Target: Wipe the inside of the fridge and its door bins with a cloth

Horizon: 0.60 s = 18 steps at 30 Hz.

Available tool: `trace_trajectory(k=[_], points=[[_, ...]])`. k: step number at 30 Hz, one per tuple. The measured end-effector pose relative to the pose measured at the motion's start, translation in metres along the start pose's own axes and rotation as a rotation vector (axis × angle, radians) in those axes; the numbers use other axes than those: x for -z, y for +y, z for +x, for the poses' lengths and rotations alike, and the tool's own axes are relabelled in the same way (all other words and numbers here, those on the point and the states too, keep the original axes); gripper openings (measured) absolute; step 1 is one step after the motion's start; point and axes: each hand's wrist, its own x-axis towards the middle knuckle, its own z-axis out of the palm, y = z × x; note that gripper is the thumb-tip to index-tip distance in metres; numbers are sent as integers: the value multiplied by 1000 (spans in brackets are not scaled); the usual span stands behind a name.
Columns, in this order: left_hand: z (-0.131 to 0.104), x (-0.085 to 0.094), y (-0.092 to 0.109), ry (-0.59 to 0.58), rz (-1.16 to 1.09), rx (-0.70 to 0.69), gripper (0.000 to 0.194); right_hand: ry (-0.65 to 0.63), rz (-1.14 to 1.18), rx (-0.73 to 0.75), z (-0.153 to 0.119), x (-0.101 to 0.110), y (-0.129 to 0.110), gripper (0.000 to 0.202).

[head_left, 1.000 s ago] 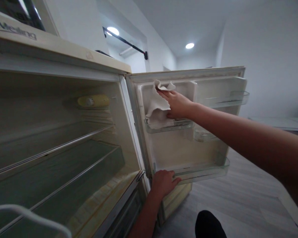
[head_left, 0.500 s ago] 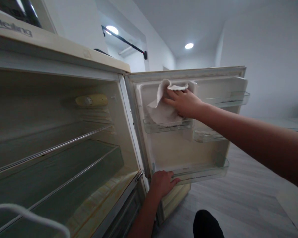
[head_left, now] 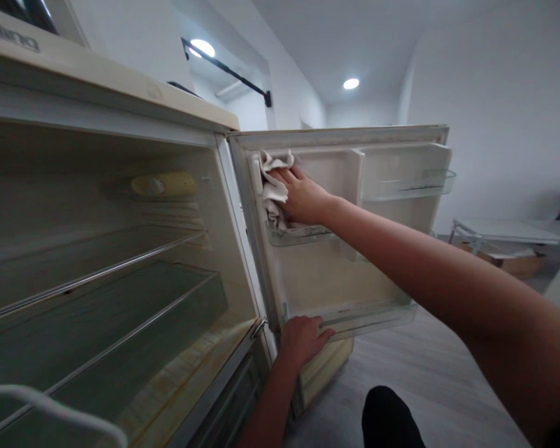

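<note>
Cloth [head_left: 274,190] under fingers [head_left: 289,179] of right grip [head_left: 305,196]

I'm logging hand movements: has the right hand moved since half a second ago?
Yes: the right hand, with the cloth, has moved left across the fridge door, toward its hinge edge.

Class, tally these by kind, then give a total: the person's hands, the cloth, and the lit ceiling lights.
Left hand and right hand: 2
Cloth: 1
Ceiling lights: 2
Total: 5
</note>
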Motion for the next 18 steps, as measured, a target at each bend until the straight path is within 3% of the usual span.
trace_trajectory(k=[3, 7, 10, 13, 16, 18], points=[[-1, 0, -1, 4, -7, -4, 54, -25, -5, 29, 2, 2, 2, 63], [-4, 0, -3, 0, -13, -4, 54, -86, -10, 96, -21, 6, 26, 62], [-5, 0, -5, 1, -12, -9, 56, -79, -32, 8, -46, 10, 44, 55], [-5, -1, -5, -2, 2, -21, 56, -153, -70, -147, -60, 15, 49, 38], [-5, -1, -4, 7, 12, -24, 56, -256, -67, -226, -59, 17, 44, 28], [-5, -1, -3, 16, 7, -20, 56, -279, -42, -181, -52, 16, 38, 28]])
